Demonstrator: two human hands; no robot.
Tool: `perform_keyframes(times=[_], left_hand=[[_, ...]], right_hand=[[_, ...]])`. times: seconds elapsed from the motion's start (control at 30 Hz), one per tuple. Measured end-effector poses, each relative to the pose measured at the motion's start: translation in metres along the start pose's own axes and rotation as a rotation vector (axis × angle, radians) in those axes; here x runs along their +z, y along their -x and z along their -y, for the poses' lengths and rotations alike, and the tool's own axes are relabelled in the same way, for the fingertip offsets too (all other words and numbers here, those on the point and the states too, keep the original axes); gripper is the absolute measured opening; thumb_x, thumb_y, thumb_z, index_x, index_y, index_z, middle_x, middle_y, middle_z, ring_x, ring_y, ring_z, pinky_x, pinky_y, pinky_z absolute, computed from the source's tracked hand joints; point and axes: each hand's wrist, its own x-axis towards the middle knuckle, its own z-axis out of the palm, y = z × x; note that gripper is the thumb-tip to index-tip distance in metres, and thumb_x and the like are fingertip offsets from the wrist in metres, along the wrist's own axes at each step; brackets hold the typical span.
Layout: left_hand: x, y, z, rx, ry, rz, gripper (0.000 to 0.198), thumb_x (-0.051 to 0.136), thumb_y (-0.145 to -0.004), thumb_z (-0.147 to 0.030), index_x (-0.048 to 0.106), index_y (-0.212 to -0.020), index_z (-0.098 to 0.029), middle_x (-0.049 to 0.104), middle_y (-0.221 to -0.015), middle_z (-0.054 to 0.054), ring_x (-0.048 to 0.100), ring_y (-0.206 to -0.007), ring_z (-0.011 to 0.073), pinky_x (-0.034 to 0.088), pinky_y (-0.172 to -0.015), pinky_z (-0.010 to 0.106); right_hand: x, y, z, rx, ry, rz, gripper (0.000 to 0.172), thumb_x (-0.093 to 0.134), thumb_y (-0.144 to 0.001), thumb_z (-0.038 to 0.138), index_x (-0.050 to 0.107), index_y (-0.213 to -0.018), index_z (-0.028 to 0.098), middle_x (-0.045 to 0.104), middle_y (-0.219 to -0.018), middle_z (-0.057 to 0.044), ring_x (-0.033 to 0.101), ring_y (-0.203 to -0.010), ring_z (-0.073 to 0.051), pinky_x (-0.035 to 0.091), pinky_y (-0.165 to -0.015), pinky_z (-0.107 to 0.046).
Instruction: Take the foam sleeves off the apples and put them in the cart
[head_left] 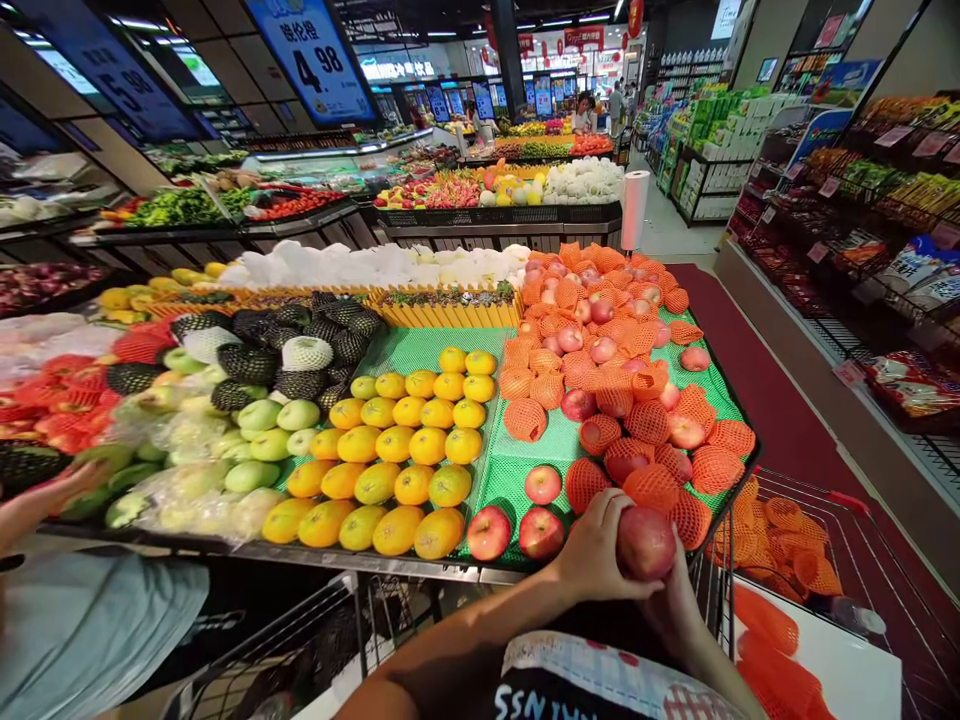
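Observation:
I hold a red apple in both hands at the near right corner of the fruit stand. My left hand wraps its left side and top. My right hand cups it from below. Bare apples lie on the green mat just left of my hands. Apples in orange foam nets are piled right behind them. My forearms come up from the bottom edge over a printed bag.
Yellow-orange mangoes fill the middle of the stand, green fruit the left. A cart with loose orange nets stands to my right. Another person's hand and grey sleeve reach in at the left. A red-carpeted aisle runs along the shelves.

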Motion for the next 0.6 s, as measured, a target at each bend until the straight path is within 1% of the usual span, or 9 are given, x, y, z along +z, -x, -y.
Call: perform_keyframes(times=[0.1,0.17,0.27,0.33,0.4,0.43,0.5,0.53,0.6], left_hand=[[-0.008,-0.003,-0.001,0.041,0.026,-0.014,0.095,0.102,-0.051,-0.050,0.056,-0.130,-0.022,0.066,-0.129,0.014,0.067,-0.122,0.0379,0.058,-0.113,0.056],[-0.016,-0.005,-0.002,0.090,0.068,0.089,0.094,0.102,-0.047,-0.049,0.057,-0.125,-0.021,0.068,-0.123,0.012,0.070,-0.113,0.0344,0.061,-0.105,0.050],[-0.028,-0.005,-0.002,0.129,0.082,0.310,0.090,0.101,-0.047,-0.050,0.060,-0.122,-0.022,0.072,-0.122,0.010,0.073,-0.106,0.0315,0.062,-0.099,0.044],[-0.036,-0.003,0.000,0.055,0.029,0.391,0.087,0.099,-0.051,-0.049,0.062,-0.125,-0.023,0.074,-0.122,0.008,0.075,-0.101,0.0306,0.062,-0.095,0.042],[-0.048,0.000,0.005,-0.081,-0.049,0.383,0.086,0.098,-0.056,-0.047,0.062,-0.131,-0.025,0.077,-0.119,0.006,0.076,-0.096,0.0295,0.062,-0.090,0.040],[-0.056,0.001,0.009,-0.143,-0.091,0.350,0.085,0.096,-0.059,-0.045,0.061,-0.134,-0.025,0.078,-0.119,0.006,0.076,-0.095,0.0294,0.062,-0.089,0.039],[-0.078,0.003,0.021,-0.218,-0.178,0.242,0.078,0.091,-0.065,-0.039,0.060,-0.136,-0.024,0.078,-0.119,0.007,0.076,-0.100,0.0307,0.061,-0.090,0.040],[-0.090,0.004,0.028,-0.228,-0.217,0.198,0.073,0.088,-0.068,-0.036,0.060,-0.135,-0.024,0.078,-0.122,0.009,0.076,-0.105,0.0320,0.061,-0.093,0.042],[-0.114,0.007,0.046,-0.238,-0.277,0.136,0.069,0.082,-0.073,-0.034,0.057,-0.136,-0.024,0.075,-0.131,0.010,0.075,-0.116,0.0337,0.061,-0.099,0.044]], right_hand=[[-0.007,-0.003,0.000,0.028,0.084,-0.069,0.086,0.083,-0.055,0.099,0.078,-0.095,0.022,0.080,-0.110,-0.011,0.066,-0.132,-0.035,0.058,-0.112,-0.047],[-0.013,-0.004,0.003,0.010,0.170,-0.068,0.088,0.080,-0.057,0.101,0.078,-0.094,0.021,0.080,-0.108,-0.011,0.068,-0.127,-0.036,0.060,-0.107,-0.047],[-0.028,-0.003,0.011,-0.099,0.327,-0.114,0.072,0.091,-0.062,0.084,0.076,-0.091,0.019,0.079,-0.096,-0.008,0.073,-0.101,-0.030,0.062,-0.091,-0.040],[-0.051,-0.003,0.022,-0.167,0.467,-0.191,0.066,0.096,-0.059,0.074,0.072,-0.084,0.018,0.075,-0.081,-0.005,0.068,-0.077,-0.024,0.058,-0.074,-0.034],[-0.093,-0.003,0.038,-0.210,0.599,-0.340,0.067,0.092,-0.060,0.077,0.070,-0.082,0.018,0.073,-0.075,-0.006,0.064,-0.066,-0.023,0.054,-0.063,-0.033],[-0.120,-0.001,0.047,-0.233,0.656,-0.461,0.068,0.086,-0.064,0.080,0.071,-0.086,0.017,0.075,-0.079,-0.009,0.067,-0.070,-0.025,0.055,-0.064,-0.034],[-0.180,0.010,0.065,-0.205,0.801,-0.756,0.075,0.069,-0.074,0.081,0.075,-0.107,0.014,0.080,-0.094,-0.015,0.076,-0.085,-0.033,0.061,-0.073,-0.039],[-0.209,0.019,0.073,-0.141,0.923,-0.919,0.075,0.061,-0.077,0.078,0.075,-0.113,0.014,0.080,-0.097,-0.017,0.078,-0.090,-0.037,0.063,-0.076,-0.042],[-0.260,0.041,0.083,-0.092,1.032,-1.193,0.083,0.049,-0.080,0.065,0.069,-0.130,0.002,0.075,-0.114,-0.034,0.074,-0.110,-0.053,0.061,-0.091,-0.061]])
